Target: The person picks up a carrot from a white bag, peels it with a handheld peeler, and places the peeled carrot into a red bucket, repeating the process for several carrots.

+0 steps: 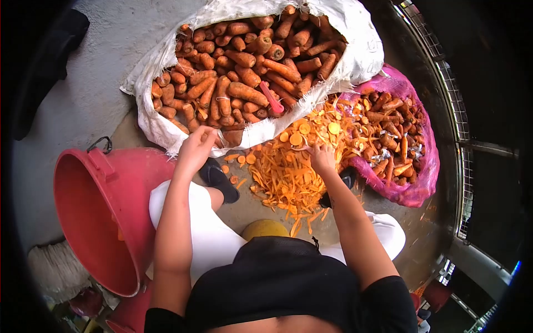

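Dark object [55,61] is showing at upper left; wire mesh [446,75] is running down right side; whitish bundle [55,269] is lying at lower left.

Carrots [246,93] in sack [363,47], peelings [286,186] before it, bucket [133,180] left

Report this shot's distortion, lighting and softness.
Head view: wide-angle, with blackened corners and the metal grating at right curving; head view: white sack brightly lit, far right edge nearly black; head view: fine detail at the right hand too soft to read.
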{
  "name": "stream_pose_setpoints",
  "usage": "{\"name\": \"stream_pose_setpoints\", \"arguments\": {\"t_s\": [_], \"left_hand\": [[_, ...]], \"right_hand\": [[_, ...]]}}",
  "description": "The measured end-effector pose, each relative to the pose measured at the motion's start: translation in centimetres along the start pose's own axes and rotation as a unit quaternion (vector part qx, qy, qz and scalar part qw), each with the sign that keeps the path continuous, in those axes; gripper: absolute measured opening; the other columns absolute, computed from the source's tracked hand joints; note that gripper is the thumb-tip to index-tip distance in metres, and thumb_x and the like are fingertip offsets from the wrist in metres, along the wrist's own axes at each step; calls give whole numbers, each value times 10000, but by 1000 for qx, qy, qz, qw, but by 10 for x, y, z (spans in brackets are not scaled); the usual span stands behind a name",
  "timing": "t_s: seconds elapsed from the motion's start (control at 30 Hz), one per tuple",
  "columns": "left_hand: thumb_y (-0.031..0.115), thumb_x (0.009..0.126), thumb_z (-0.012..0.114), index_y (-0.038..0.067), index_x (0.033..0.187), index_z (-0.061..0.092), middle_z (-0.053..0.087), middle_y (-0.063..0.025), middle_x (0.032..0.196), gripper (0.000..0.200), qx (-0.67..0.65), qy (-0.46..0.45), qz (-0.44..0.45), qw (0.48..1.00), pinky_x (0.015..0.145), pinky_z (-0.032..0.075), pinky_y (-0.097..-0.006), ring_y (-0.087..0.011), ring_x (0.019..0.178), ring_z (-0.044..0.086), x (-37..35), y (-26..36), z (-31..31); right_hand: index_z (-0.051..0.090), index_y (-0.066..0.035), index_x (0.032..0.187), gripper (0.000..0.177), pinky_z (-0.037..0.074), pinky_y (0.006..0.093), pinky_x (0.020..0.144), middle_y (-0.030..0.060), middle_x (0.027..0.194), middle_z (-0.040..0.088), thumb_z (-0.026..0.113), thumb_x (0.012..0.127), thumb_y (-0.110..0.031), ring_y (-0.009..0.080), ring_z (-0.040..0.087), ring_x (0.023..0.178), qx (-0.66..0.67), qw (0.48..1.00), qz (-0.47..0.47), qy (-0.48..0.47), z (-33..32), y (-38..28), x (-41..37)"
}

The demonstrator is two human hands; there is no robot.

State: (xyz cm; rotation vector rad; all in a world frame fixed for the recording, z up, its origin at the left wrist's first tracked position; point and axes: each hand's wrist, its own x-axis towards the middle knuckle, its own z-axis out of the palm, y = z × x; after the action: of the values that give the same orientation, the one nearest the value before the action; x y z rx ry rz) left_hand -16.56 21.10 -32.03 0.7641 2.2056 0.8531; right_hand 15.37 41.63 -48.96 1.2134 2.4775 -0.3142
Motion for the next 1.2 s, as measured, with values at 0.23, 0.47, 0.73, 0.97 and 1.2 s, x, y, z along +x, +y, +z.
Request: {"name": "stream_pose_setpoints", "arguments": {"t_s": [0.23, 0.47, 0.73, 0.97, 1.2], "left_hand": [[404, 894, 539, 54, 956, 601, 663, -153, 857, 361, 128, -35, -86, 987, 733, 475, -413, -342, 827, 639, 3, -4, -14], [400, 896, 507, 53, 950, 608, 662, -154, 936, 366, 203, 2, -25, 979, 752, 468, -467, -371, 865, 625, 10, -3, -7], [420, 902, 495, 30, 1049, 579, 646, -202, 969, 425, 241, -170, 11, 955, 802, 466, -453, -367, 937, 610, 4, -1, 13], [407, 905, 497, 30, 1094, 560, 631, -209, 1035, 427, 229, -206, 27, 951, 855, 453, -454, -368, 1000, 590, 1, -5, 13], [398, 903, 494, 10, 1093, 560, 617, -210, 1087, 437, 218, -220, 28, 950, 890, 455, -447, -355, 1041, 582, -2, -3, 10]], "right_hand": [[549, -51, 1075, 291, 409, 432, 859, 157, 1048, 542, 580, 828, -204, 330, 504, 1049, -35, 995, -49, 84, 20, -10, 5], [548, -36, 940, 187, 423, 328, 517, 91, 718, 547, 560, 846, -196, 217, 530, 565, 412, 901, 131, -32, 27, -2, -6], [566, -25, 1105, 419, 470, 440, 756, 182, 905, 629, 613, 815, -323, 374, 591, 827, 200, 972, 117, 35, 28, 7, -34], [570, -73, 1141, 379, 410, 432, 907, 159, 1093, 565, 623, 811, -251, 345, 495, 1067, 128, 970, -35, 206, -16, -43, 24], [491, -85, 1259, 469, 441, 423, 877, 153, 1077, 547, 606, 826, -226, 339, 519, 1034, 38, 977, -143, 156, -67, -131, 112]]}}
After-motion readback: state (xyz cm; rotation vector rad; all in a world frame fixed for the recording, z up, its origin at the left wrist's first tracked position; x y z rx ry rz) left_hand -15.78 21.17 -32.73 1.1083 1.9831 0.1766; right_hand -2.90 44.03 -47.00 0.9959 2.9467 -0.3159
